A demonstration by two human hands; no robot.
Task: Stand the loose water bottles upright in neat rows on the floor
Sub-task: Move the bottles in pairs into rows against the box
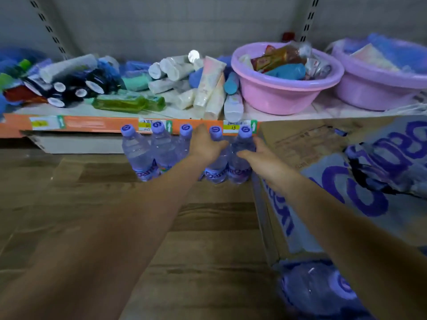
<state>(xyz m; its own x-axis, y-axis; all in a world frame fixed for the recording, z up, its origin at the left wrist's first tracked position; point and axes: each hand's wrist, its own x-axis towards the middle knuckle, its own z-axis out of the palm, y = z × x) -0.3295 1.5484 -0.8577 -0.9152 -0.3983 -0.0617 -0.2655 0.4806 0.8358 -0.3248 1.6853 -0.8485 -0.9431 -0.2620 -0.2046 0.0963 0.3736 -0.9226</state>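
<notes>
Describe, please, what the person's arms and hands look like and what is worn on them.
Both forearms are bare as far up as the picture shows, with no sleeve or cuff in view. The left hand and the right hand wear no gloves. No watch, bracelet or ring can be seen, though the picture is blurred.

The water bottles (161, 148) are clear, glossy plastic with matt lilac caps and shiny printed labels. The floor (115, 204) looks like wood-grain planks with a dull sheen. The box (323, 139) is matt brown cardboard, printed in purple. The basins (284, 95) are smooth pink plastic. The shelf upright (49, 28) is slotted, painted metal.
</notes>
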